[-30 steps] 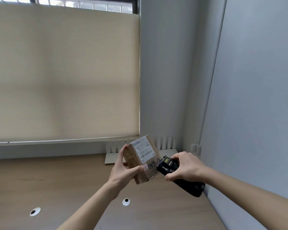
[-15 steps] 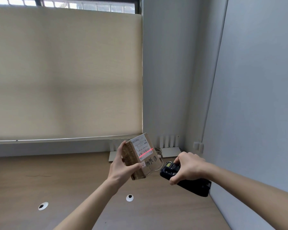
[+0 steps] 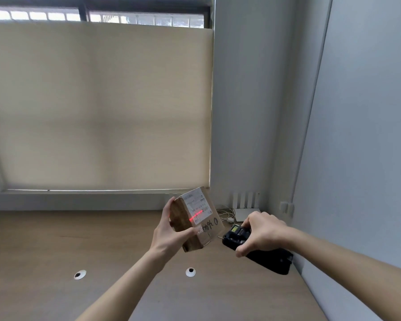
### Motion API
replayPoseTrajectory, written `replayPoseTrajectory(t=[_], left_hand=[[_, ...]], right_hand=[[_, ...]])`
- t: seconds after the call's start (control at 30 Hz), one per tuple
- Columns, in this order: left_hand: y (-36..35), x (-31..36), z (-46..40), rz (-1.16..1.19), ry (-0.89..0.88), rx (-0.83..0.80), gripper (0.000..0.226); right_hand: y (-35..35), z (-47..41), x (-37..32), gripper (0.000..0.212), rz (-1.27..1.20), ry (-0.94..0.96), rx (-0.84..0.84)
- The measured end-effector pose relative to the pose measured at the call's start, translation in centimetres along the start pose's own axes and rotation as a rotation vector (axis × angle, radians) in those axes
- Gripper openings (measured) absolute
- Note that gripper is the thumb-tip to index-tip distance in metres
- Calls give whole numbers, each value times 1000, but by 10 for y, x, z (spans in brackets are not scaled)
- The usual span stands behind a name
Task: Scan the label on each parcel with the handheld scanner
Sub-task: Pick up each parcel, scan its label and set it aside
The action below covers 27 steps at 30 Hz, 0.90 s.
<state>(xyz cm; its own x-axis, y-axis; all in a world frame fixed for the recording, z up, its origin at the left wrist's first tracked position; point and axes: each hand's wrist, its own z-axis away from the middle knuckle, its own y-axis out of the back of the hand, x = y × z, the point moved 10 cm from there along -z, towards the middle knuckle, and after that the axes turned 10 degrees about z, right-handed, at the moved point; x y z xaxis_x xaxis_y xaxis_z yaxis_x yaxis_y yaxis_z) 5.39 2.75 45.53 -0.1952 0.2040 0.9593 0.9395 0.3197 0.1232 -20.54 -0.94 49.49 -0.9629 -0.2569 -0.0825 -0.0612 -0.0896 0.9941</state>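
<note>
I see the left hand (image 3: 171,232) gripping the parcel (image 3: 196,220), a small cardboard box raised above the surface (image 3: 56,239), thumb across its front edge and fingers behind. Right of the parcel, the right hand (image 3: 261,232) wraps the black handheld scanner (image 3: 257,250); a red line falls across the label (image 3: 198,208) on the parcel's upper face. I judge the parcel light and stiff, best held by its side faces so the label stays uncovered. Tape on it may be slick, though blur makes that uncertain.
</note>
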Motion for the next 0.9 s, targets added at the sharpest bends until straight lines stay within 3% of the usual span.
replayPoseTrajectory(t=[0.13, 0.3, 0.5, 0.73, 0.9], left_hand=[[21, 2, 17, 8, -6, 39, 105], [60, 2, 41, 34, 0, 82, 104], [137, 2, 75, 79, 8, 164, 106], [279, 4, 137, 122, 29, 341, 111], [409, 3, 207, 163, 60, 473, 110]], right_hand=[[-2, 10, -19, 82, 11, 33, 4], [-7, 21, -54, 66, 15, 77, -18], [-13, 30, -126, 61, 21, 167, -39], [-21, 48, -275, 61, 11, 344, -64], [-43, 88, -421, 59, -172, 538, -164]])
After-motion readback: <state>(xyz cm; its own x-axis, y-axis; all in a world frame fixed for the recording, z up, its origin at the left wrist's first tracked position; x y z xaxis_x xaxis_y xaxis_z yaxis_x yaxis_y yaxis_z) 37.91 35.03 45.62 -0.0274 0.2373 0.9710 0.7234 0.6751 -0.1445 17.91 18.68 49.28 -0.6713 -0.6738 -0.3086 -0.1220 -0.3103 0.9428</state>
